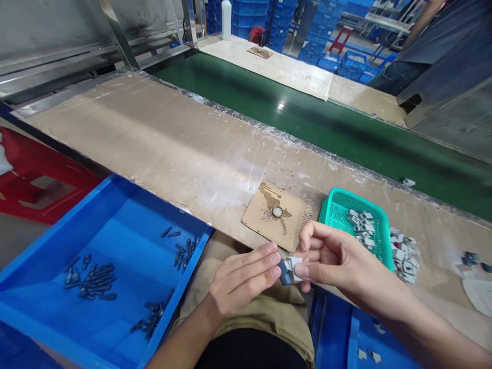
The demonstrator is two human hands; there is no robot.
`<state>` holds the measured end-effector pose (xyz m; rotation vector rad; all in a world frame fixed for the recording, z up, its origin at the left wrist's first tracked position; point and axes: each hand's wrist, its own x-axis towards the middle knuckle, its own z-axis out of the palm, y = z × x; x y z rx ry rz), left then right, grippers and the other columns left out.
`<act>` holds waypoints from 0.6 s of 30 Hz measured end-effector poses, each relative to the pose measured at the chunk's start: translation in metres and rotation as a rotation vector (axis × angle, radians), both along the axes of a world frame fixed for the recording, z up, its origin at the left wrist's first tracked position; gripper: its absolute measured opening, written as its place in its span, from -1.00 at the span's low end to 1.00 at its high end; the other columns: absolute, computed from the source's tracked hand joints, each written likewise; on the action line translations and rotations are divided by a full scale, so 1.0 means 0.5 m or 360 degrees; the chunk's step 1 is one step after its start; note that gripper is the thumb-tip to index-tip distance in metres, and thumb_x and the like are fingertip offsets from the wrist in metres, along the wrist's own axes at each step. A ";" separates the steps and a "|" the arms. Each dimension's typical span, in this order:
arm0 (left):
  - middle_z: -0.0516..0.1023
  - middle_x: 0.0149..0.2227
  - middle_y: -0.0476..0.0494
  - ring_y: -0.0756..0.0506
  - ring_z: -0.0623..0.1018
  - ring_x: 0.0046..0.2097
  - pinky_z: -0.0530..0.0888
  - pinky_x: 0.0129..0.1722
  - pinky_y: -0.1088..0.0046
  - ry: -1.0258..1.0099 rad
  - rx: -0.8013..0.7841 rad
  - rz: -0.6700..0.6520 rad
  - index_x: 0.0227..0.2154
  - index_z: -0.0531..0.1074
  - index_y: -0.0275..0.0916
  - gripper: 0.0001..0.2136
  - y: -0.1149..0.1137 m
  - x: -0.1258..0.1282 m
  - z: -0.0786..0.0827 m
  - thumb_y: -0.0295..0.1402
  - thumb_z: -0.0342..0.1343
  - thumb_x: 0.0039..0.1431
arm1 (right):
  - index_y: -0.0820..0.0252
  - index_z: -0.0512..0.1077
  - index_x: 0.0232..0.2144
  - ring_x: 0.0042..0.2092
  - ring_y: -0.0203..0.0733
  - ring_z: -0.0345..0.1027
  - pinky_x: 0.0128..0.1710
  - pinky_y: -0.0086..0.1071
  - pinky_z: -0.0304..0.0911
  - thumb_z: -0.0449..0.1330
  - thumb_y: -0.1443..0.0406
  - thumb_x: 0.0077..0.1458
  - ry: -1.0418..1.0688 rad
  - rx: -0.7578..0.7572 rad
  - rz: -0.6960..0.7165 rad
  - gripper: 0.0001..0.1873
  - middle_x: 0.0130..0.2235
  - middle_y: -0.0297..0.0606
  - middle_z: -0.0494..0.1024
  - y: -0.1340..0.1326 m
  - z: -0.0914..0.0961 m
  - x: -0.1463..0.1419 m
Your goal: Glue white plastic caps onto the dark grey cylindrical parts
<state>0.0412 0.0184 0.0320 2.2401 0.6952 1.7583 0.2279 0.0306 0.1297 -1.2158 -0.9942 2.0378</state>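
Observation:
My left hand (242, 279) and my right hand (332, 256) meet over my lap at the table's front edge. Together they pinch a small part: a dark blue-grey piece (285, 271) at my left fingertips, joined to a white piece (295, 267) at my right fingertips. Both hands have their fingers closed on it. A green mesh basket (338, 205) with several white parts stands just beyond my right hand. More white parts (403, 253) lie loose to its right. A cardboard scrap (265, 215) with a small round metal piece (277, 211) lies just ahead of my hands.
A blue bin (115, 225) at my left holds several dark pins (94, 282). A green conveyor belt (326, 128) runs behind the brown worktable (154, 133). A red stool (34, 179) stands far left. Another person (430, 46) is at the far right. Blue crates (288, 20) are stacked behind.

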 end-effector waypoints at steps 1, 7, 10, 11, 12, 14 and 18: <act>0.52 -0.05 -0.23 -0.15 0.48 0.00 0.59 -0.14 0.39 0.0038 0.0048 -0.0025 -0.12 0.40 -0.43 -0.70 0.004 -0.003 0.004 -0.68 0.11 0.05 | 0.18 0.23 -0.42 -0.40 -0.32 0.38 -0.43 -0.44 0.36 0.37 0.36 -0.11 -0.0002 -0.0015 0.0008 -0.66 -0.42 -0.35 0.45 0.001 0.001 0.001; 0.58 -0.21 -0.25 -0.13 0.49 -0.01 0.57 -0.11 0.46 0.0342 0.0528 -0.0096 -0.23 0.43 -0.46 -0.84 0.052 -0.027 0.038 -0.56 -0.02 0.18 | 0.20 0.26 -0.42 -0.41 -0.27 0.41 -0.47 -0.42 0.37 0.39 0.39 -0.16 -0.0011 -0.0121 0.0063 -0.65 -0.47 -0.36 0.46 0.015 0.006 0.004; 0.59 -0.23 -0.25 -0.16 0.47 0.00 0.56 -0.10 0.43 0.0504 0.0702 -0.0182 -0.24 0.43 -0.46 -0.85 0.077 -0.037 0.050 -0.55 -0.02 0.18 | 0.20 0.24 -0.43 -0.42 -0.25 0.42 -0.48 -0.42 0.36 0.38 0.36 -0.16 0.0019 -0.0175 0.0043 -0.65 -0.48 -0.34 0.48 0.017 0.005 -0.005; 0.59 -0.23 -0.26 -0.16 0.47 0.01 0.56 -0.09 0.42 0.0523 0.0727 -0.0198 -0.24 0.43 -0.46 -0.85 0.085 -0.039 0.052 -0.55 -0.01 0.18 | 0.20 0.23 -0.44 -0.42 -0.25 0.43 -0.48 -0.42 0.35 0.40 0.35 -0.18 0.0023 -0.0189 0.0035 -0.63 -0.48 -0.34 0.48 0.018 0.003 -0.010; 0.58 -0.21 -0.27 -0.17 0.45 0.03 0.55 -0.08 0.41 0.0540 0.0732 -0.0218 -0.23 0.42 -0.47 -0.84 0.092 -0.040 0.053 -0.55 0.00 0.17 | 0.20 0.23 -0.44 -0.42 -0.24 0.43 -0.48 -0.42 0.35 0.41 0.34 -0.22 0.0020 -0.0202 0.0034 -0.60 -0.48 -0.34 0.49 0.019 0.001 -0.014; 0.56 -0.17 -0.32 -0.17 0.42 0.07 0.54 -0.05 0.37 0.0577 0.0690 -0.0281 -0.16 0.40 -0.50 -0.80 0.106 -0.041 0.051 -0.54 -0.02 0.18 | 0.20 0.24 -0.44 -0.42 -0.24 0.43 -0.47 -0.42 0.34 0.42 0.31 -0.25 -0.0045 -0.0157 0.0045 -0.59 -0.48 -0.33 0.50 0.029 -0.007 -0.015; 0.47 0.01 -0.24 -0.12 0.37 0.12 0.43 0.09 0.35 0.0661 0.0160 0.0028 0.02 0.32 -0.42 -0.63 0.108 -0.069 0.022 -0.67 -0.04 0.13 | 0.21 0.28 -0.44 -0.48 -0.31 0.39 -0.44 -0.46 0.31 0.37 0.28 -0.19 -0.0581 0.0411 -0.0284 -0.67 -0.50 -0.33 0.51 0.119 -0.045 0.035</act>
